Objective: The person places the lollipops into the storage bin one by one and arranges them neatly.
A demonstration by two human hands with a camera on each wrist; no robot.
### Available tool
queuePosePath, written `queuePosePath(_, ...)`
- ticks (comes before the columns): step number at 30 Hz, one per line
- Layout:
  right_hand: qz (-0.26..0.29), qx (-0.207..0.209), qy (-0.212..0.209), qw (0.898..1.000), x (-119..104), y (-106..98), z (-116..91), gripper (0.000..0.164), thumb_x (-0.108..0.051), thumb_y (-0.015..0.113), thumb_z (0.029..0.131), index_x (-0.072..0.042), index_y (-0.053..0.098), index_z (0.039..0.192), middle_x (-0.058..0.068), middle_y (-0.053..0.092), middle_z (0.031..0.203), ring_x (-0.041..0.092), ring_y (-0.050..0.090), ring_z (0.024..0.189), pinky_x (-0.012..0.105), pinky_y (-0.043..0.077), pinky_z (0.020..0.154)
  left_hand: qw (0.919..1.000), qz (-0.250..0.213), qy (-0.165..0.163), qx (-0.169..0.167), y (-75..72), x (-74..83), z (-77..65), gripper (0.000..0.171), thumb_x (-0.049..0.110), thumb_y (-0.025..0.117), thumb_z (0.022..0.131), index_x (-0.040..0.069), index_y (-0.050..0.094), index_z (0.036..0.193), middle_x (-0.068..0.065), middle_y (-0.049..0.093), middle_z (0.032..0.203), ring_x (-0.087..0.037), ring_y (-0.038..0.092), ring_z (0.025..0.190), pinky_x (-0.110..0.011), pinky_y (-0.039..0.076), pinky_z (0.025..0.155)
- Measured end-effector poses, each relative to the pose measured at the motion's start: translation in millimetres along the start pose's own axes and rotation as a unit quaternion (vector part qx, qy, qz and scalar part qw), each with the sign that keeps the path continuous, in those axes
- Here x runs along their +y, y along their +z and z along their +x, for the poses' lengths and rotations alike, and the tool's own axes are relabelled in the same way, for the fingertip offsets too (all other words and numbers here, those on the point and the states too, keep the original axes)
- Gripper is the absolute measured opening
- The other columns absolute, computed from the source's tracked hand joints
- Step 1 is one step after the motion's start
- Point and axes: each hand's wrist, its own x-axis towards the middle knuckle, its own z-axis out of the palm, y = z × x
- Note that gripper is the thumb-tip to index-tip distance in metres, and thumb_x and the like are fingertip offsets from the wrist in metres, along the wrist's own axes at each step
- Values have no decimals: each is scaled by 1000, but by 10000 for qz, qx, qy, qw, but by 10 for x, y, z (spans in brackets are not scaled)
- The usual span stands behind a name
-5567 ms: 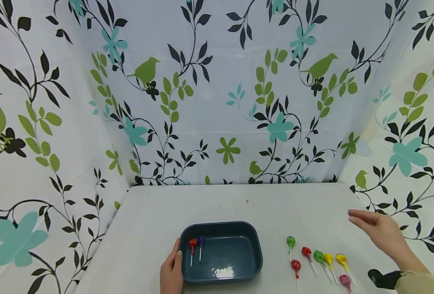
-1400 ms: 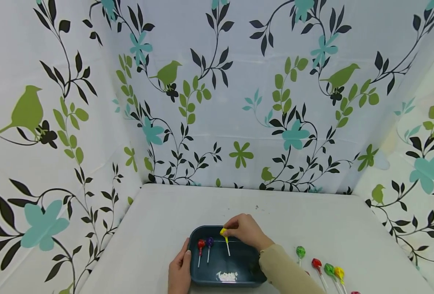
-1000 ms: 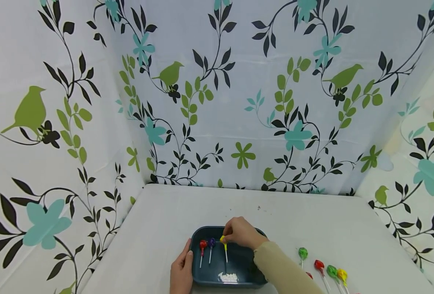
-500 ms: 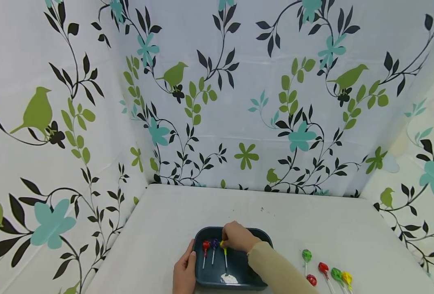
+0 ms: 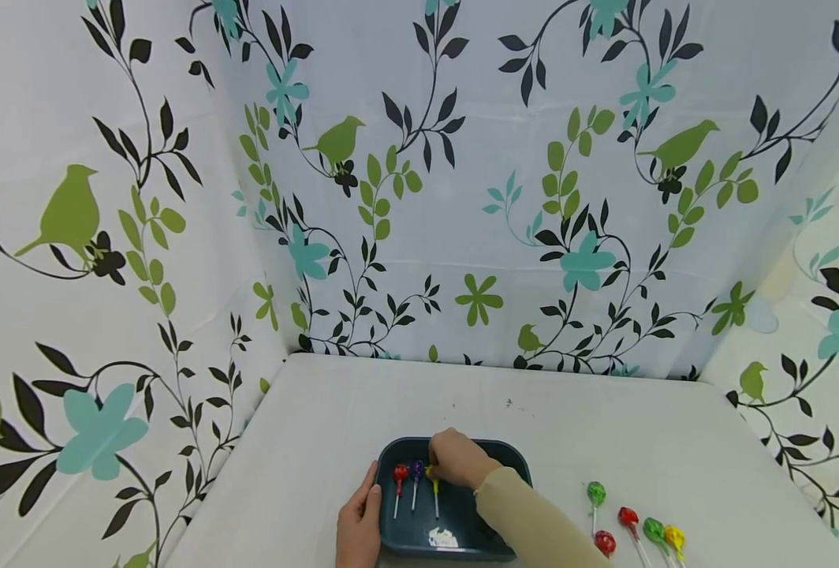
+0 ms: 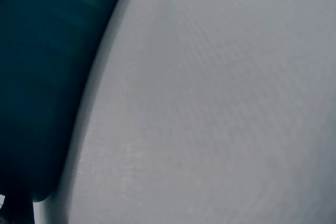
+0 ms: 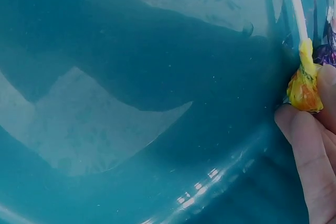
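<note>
A dark blue-green tray (image 5: 455, 544) stands on the white table. My left hand (image 5: 359, 522) rests against its left side, fingers extended along the wall and thumb at the rim. Inside the tray, my right hand (image 5: 458, 459) pinches a yellow lollipop (image 7: 304, 88) by its wrapped head, between thumb and fingers, its white stick pointing toward the tray's near side. Left of it lie a purple lollipop (image 5: 416, 470) and a red lollipop (image 5: 400, 473), sticks pointing the same way. The left wrist view shows the tray's outer wall (image 6: 47, 77) but not the fingers.
Right of the tray, several lollipops lie on the table: a green one (image 5: 596, 494), two red ones (image 5: 628, 517), another green one (image 5: 654, 529) and a yellow one (image 5: 675, 538). Behind the table (image 5: 391, 394) hangs a leaf-and-bird patterned curtain (image 5: 426, 237).
The right hand has come from the table's right side into the tray with a yellow lollipop, then lowered it beside the purple one. The left hand has stayed at the tray's side.
</note>
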Motion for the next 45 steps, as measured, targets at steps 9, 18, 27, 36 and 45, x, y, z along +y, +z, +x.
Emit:
queuePosePath(9,7,61,118,9999,5,-23,-47,11,-13,82,87,-9,75,79,-5,65,67,6,52,56,18,51,55,10000,28,13,-38,55,33,-12,41,15,50,108,5,54,148,-13,54,151,-35,49,143,-51,41,115)
queuePosePath(18,-51,108,198,9997,44,-26,-93,10,-16,82,87,-9,76,83,-4,66,70,6,53,58,19,53,57,10000,9,-25,-39,109,49,-28,41,14,50,107,6,55,147,-13,54,150,-35,49,142,-51,41,115)
queuePosePath(27,-51,118,249,9996,70,-75,-133,12,-18,82,87,-9,76,84,-4,65,71,7,53,59,19,52,57,9999,-7,-21,-115,130,50,-21,41,14,50,107,7,55,147,-13,54,150,-35,49,143,-51,41,116)
queuePosePath(36,333,397,-123,9986,116,-383,-299,17,-20,80,89,-5,78,97,1,75,85,7,63,71,24,60,69,9998,185,-5,-61,99,32,-21,41,17,50,108,7,55,147,-14,55,149,-37,49,142,-53,41,116)
queuePosePath(45,982,2018,-141,9744,694,-1421,-1092,21,-17,75,94,-5,77,111,8,79,104,20,76,92,31,64,79,9997,225,-34,40,25,24,4,42,20,48,109,9,53,149,-15,53,150,-38,48,142,-53,41,116)
